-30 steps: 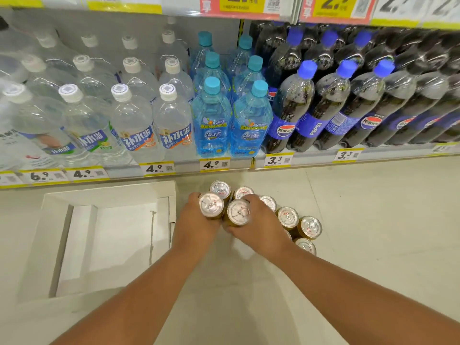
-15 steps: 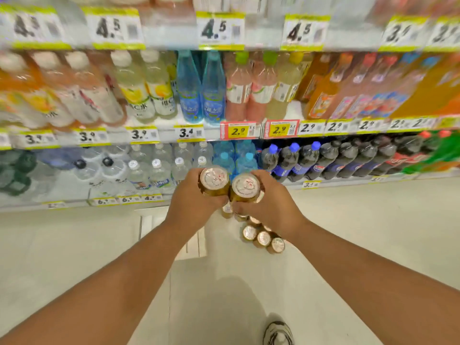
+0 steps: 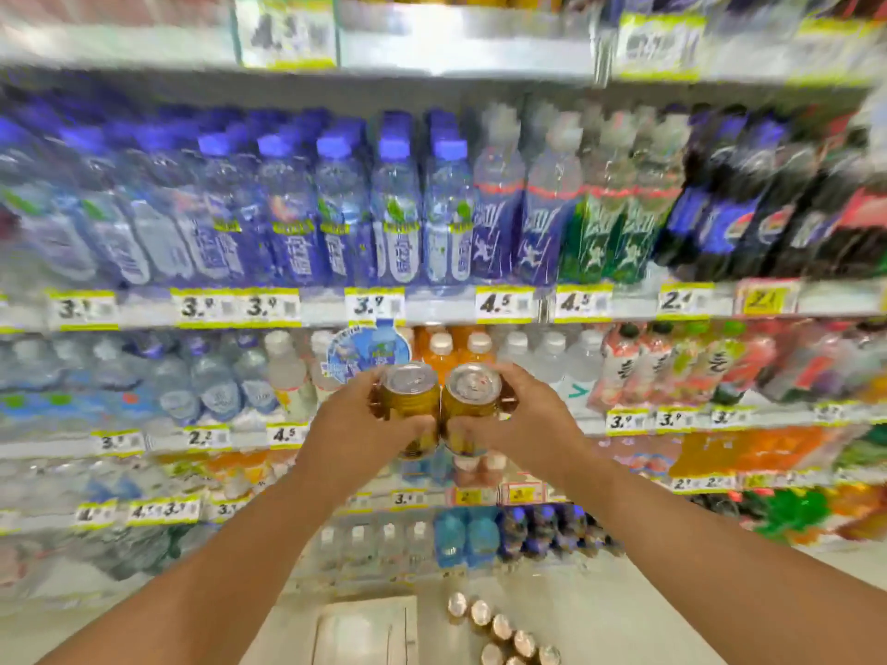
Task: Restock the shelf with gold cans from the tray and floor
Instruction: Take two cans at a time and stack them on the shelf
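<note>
Before shelves, left hand (image 3: 357,427) and right hand (image 3: 521,424) grip gold cans (image 3: 468,400)

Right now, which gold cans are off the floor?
Only two: the gold can gripped by the left hand and the one gripped by the right hand, raised side by side. The other cans stand on the floor below.

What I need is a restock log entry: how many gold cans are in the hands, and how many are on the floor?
Held cans, one in the left hand, one in the right hand: 2
Floor cans: at least 6, group cut by the frame edge
Total: at least 8
</note>
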A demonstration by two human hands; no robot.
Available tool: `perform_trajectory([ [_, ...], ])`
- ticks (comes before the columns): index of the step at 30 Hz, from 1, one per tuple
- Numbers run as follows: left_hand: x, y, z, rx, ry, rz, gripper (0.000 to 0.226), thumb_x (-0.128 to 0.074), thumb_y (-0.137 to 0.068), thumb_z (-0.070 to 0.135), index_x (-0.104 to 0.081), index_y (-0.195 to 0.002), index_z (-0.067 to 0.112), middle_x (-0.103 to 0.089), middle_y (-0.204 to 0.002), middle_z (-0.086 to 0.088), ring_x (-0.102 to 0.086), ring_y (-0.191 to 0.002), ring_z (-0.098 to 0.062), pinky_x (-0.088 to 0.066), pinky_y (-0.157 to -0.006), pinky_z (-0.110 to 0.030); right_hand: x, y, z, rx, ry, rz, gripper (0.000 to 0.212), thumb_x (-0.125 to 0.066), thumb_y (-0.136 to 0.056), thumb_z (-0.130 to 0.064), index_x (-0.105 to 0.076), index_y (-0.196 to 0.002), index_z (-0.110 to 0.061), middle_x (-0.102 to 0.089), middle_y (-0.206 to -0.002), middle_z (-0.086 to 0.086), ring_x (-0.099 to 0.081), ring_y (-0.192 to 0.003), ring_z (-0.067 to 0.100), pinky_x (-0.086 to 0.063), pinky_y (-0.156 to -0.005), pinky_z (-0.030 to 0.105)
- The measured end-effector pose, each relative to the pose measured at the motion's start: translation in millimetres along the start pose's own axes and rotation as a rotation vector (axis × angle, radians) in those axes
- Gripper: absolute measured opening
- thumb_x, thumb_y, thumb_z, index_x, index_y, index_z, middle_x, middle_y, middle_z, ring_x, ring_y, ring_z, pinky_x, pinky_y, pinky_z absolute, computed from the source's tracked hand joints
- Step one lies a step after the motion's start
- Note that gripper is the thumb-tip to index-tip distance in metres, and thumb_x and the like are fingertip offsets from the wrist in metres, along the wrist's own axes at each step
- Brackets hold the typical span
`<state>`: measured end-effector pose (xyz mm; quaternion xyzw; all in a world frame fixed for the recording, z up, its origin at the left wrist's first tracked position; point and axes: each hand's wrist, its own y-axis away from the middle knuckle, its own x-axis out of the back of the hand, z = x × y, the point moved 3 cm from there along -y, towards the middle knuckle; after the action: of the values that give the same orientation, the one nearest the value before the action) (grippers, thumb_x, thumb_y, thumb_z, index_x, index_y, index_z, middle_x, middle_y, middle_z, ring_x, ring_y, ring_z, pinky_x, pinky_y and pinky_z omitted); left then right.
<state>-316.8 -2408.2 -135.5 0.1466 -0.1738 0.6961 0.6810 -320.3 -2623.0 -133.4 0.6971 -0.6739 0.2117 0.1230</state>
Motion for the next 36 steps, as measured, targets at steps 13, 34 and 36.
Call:
perform_trajectory([
  [13,107.4,-39.6,248.4,-0.158,0.011,0.224,0.055,-0.089,-0.065,0.04,-0.066,-0.113,0.029,-0.073,-0.1,0.015,-0.067,-0.09,0.004,-0.052,-0.076,-0.016,138.9,-86.3,-219.7,0.187,-0.01,-0.034,0.07,-0.091,-0.057,-0.05,-0.056,-0.115,-0.031,-0.066,-0.108,-0.013,-0.065,-0.096,0.002,-0.055,-0.085,0.024],
  [34,224.9,-164.4,376.2,-0.276,-0.086,0.339,0.052,-0.084,-0.072,0.047,-0.061,-0.114,0.027,-0.068,-0.1,0.01,-0.064,-0.085,-0.006,-0.053,-0.069,-0.027,180.7,-223.2,-359.6,0.239,0.098,0.19,0.094,-0.085,-0.063,-0.059,-0.049,-0.14,-0.02,-0.054,-0.131,-0.003,-0.053,-0.11,0.013,-0.045,-0.086,0.028],
  [36,223.2,-177.3,377.2,-0.255,-0.116,0.33,0.05,-0.083,-0.074,0.046,-0.059,-0.114,0.027,-0.066,-0.097,0.01,-0.062,-0.083,-0.007,-0.047,-0.062,-0.023,177.0,-235.8,-360.4,0.223,0.086,0.185,0.098,-0.085,-0.061,-0.06,-0.046,-0.142,-0.021,-0.054,-0.135,-0.004,-0.054,-0.113,0.014,-0.048,-0.089,0.03],
])
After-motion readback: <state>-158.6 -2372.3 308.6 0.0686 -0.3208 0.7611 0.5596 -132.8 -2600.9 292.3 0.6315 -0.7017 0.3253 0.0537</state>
